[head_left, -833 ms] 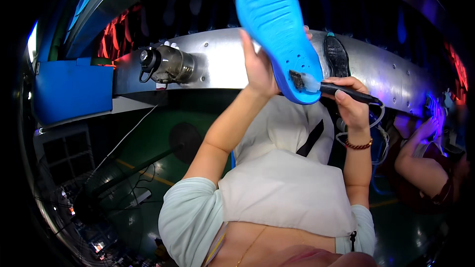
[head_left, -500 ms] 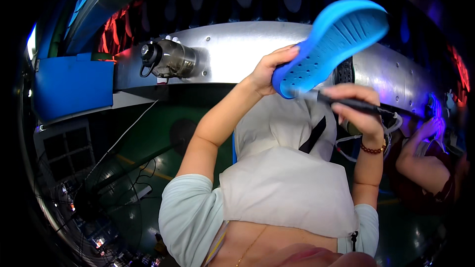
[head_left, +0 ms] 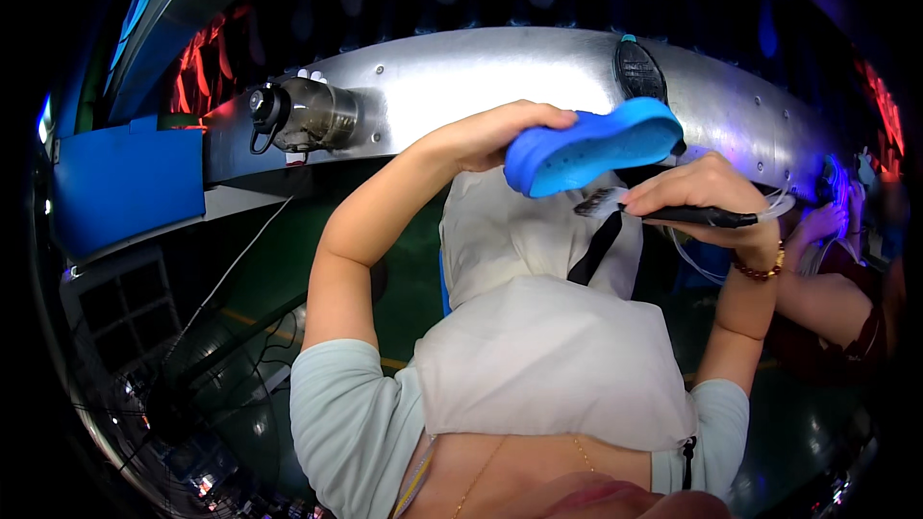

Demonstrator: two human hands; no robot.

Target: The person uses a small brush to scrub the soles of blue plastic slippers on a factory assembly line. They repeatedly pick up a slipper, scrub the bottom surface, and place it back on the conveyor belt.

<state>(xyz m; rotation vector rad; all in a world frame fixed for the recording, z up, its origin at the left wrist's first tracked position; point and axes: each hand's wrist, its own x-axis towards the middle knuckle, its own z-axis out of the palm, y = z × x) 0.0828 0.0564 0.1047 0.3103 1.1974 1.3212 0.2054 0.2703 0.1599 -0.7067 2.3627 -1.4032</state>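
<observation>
My left hand (head_left: 490,135) grips a blue shoe sole (head_left: 596,146) by its heel end and holds it nearly flat in front of me, just below a shiny metal conveyor rail (head_left: 461,77). My right hand (head_left: 697,197) holds a black-handled brush (head_left: 673,214) like a pen, its bristles under the sole's right part. A white cord runs from the brush handle off to the right. A white apron (head_left: 548,356) covers my chest below both hands.
A black sole (head_left: 639,70) rests on the rail above the blue one. A metal flask (head_left: 312,115) stands on the rail at the left, beside a blue bin (head_left: 125,183). Another person's arm (head_left: 827,288) works at the right. A fan (head_left: 192,375) sits low left.
My left hand has turned the blue sole from upright, toe up, down to nearly flat and lowered it. The brush has stayed close under its right end.
</observation>
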